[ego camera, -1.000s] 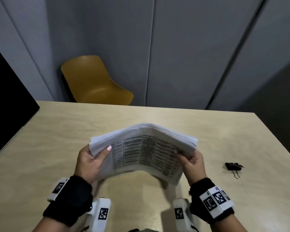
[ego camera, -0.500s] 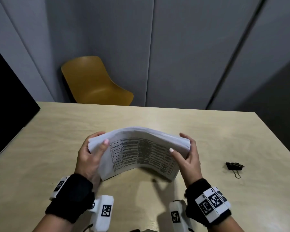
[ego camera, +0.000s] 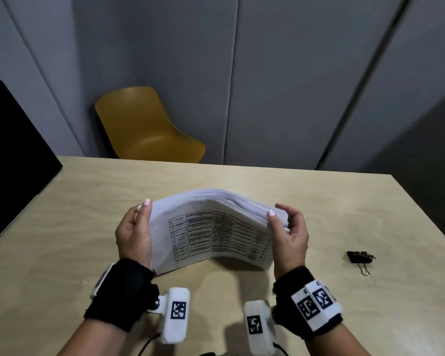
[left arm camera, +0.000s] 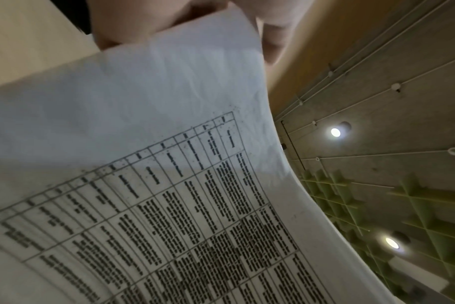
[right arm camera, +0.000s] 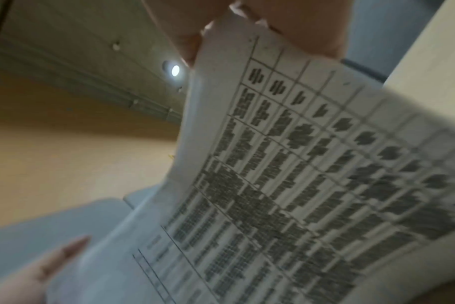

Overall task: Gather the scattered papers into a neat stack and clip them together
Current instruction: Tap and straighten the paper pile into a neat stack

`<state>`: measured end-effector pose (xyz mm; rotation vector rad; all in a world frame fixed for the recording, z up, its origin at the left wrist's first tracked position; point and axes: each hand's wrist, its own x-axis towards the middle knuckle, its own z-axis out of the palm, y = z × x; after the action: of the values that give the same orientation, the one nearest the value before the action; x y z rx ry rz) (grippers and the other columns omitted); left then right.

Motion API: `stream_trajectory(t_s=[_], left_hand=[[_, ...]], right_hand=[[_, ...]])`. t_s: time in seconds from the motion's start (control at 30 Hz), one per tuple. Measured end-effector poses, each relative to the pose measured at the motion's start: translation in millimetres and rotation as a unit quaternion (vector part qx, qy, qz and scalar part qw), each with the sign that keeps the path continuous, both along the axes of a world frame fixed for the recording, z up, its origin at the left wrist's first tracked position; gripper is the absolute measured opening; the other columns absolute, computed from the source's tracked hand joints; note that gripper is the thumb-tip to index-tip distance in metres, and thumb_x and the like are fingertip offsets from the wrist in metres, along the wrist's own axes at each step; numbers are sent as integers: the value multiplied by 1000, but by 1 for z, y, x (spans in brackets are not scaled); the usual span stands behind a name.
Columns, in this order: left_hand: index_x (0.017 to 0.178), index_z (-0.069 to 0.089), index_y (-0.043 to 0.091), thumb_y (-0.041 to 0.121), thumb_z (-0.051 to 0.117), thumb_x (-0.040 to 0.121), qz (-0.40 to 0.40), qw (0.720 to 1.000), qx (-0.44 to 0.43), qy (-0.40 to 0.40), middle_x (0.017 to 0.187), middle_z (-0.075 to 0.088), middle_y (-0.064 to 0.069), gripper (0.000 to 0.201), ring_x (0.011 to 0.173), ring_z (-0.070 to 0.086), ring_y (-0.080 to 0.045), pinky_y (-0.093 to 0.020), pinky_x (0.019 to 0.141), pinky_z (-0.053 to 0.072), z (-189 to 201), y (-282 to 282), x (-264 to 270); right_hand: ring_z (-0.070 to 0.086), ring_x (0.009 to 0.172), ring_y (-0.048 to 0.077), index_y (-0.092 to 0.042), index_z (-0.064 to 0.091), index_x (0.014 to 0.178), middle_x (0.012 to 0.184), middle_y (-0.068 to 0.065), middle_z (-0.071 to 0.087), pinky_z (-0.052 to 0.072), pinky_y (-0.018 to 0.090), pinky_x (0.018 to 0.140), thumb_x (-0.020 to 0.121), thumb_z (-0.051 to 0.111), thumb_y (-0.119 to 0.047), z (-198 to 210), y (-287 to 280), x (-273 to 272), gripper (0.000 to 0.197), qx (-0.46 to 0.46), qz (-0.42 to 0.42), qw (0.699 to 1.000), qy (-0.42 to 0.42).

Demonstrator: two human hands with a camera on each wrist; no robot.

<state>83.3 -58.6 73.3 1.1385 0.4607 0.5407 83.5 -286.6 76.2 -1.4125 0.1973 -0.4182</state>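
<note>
A stack of white papers (ego camera: 216, 227) with a printed table on the near sheet stands on its lower edge on the wooden table (ego camera: 75, 201), bowed upward in the middle. My left hand (ego camera: 136, 229) grips its left end, thumb on the near face. My right hand (ego camera: 288, 232) grips the right end, fingers curled behind the sheets. The printed sheet (left arm camera: 169, 205) fills the left wrist view, and the same papers (right arm camera: 299, 174) show blurred in the right wrist view. A black binder clip (ego camera: 359, 256) lies on the table to the right of my right hand.
A yellow chair (ego camera: 144, 127) stands behind the table's far edge. A black object (ego camera: 13, 155) sits at the table's left side. Grey wall panels rise behind. The table's right edge runs just beyond the clip.
The stack has been lowered from the air until its lower edge stands on the table. Both hands shifted their hold up toward the top corners.
</note>
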Motion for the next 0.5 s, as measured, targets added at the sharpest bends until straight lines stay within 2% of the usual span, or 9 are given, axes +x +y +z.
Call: stream_trajectory(t_s=[0.07,0.13,0.23,0.3,0.4,0.5], left_hand=[[58,60,21,54,65,67,6,1000,-21,-12,74,53,-8,35,80,49,-27,-42,77,41,0,0,0],[55,57,22,61,65,65,18,1000,-6,-2,75,47,-10,41,77,45,-25,-40,74,38,-2,0,1],[50,52,20,56,66,65,38,999,30,12,60,45,2,41,68,41,-21,-35,69,35,-4,0,2],[50,51,19,51,68,65,42,998,47,17,55,46,6,39,63,42,-19,-35,68,36,-5,1,3],[60,63,22,38,68,70,34,998,50,14,59,59,9,20,59,55,-11,-29,67,44,-2,3,3],[79,65,21,35,65,76,-17,997,70,-19,59,66,16,14,54,59,2,-17,56,48,5,-1,-1]], right_hand=[[50,70,-8,-30,57,92,85,-9,54,43,9,65,66,60,-43,-7,-2,-5,29,-35,-7,999,-31],[50,71,-10,-27,56,95,88,-8,54,42,6,64,67,59,-45,-13,-4,-5,33,-38,-24,998,-42],[49,77,-20,-18,56,100,93,-12,54,39,0,65,71,57,-41,-12,-7,-1,37,-32,-48,997,-47],[47,80,-25,-21,57,97,93,-17,54,37,-1,66,72,58,-37,-10,-7,3,30,-38,-45,998,-32],[46,76,-27,-28,54,95,91,-15,54,37,0,69,69,59,-33,-5,-9,8,27,-28,-58,998,-7],[46,82,-22,-36,43,100,101,-6,53,37,1,71,69,61,-28,0,-8,5,37,-50,-54,996,-50]])
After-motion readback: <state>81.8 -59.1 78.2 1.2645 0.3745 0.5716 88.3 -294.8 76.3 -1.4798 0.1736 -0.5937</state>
